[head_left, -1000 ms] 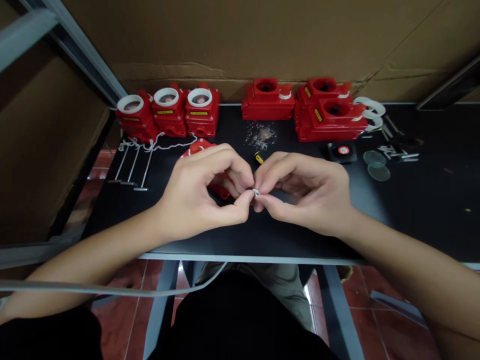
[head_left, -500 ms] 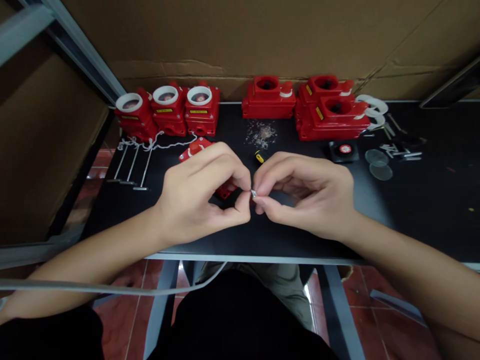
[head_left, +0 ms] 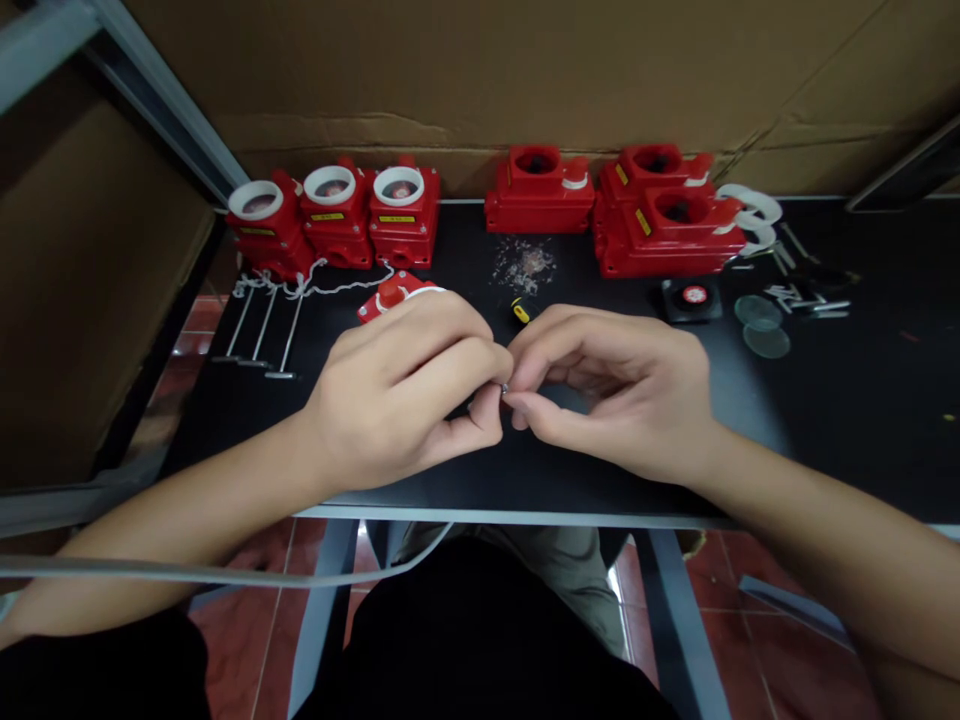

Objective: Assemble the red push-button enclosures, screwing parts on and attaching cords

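Observation:
A tiny shiny metal piece [head_left: 505,389] is pinched between my two hands, above the front half of the black table. My left hand [head_left: 412,390] has its thumb and forefinger closed at the piece's left side. From the right, my right hand [head_left: 615,385] grips it between thumb and fingertips. The piece is mostly covered by fingers, so its shape is hard to tell. Behind my left hand lies a red part [head_left: 391,294], largely hidden. A yellow and black object [head_left: 520,311] lies just beyond my fingertips.
Three red housings with white rings [head_left: 405,225] stand back left, beside white cord and metal T-bars [head_left: 289,340]. More red housings [head_left: 540,205] stand back centre and right. Glass discs [head_left: 766,341], a black block [head_left: 690,300] and metal pieces lie right. A table edge [head_left: 525,518] runs in front.
My left hand's fingers have curled further over the small metal piece, covering more of it. My right hand has hardly moved.

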Action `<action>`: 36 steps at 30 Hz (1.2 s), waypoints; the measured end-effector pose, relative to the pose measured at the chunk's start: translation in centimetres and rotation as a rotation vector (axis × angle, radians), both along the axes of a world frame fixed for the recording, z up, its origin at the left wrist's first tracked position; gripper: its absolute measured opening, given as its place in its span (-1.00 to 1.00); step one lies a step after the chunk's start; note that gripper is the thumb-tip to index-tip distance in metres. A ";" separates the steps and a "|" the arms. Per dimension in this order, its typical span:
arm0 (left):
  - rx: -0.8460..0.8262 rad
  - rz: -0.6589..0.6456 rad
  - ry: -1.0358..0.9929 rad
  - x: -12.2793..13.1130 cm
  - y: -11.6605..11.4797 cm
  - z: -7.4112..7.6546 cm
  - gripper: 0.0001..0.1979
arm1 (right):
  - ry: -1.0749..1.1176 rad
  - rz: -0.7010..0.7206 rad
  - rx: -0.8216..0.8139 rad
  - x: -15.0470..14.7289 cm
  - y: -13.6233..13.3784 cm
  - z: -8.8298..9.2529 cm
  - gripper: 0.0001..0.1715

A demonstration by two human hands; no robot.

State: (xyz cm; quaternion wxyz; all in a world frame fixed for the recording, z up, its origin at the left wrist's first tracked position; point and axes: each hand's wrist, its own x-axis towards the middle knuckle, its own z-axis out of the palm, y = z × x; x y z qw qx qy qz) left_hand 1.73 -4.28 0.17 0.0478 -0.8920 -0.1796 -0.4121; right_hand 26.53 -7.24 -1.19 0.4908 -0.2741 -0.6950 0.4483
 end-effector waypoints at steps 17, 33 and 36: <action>0.027 -0.067 0.035 -0.4 0.6 -0.4 -0.84 | -0.094 -0.045 0.064 0.0 -0.2 0.1 -0.80; 0.027 0.052 0.021 -0.1 0.0 -0.3 -0.78 | -0.009 -0.144 -0.007 -1.3 -0.9 -0.2 -0.74; -0.032 0.036 -0.002 0.0 -0.1 -0.3 -0.78 | -0.021 -0.181 0.054 -1.3 -1.0 -0.5 -0.78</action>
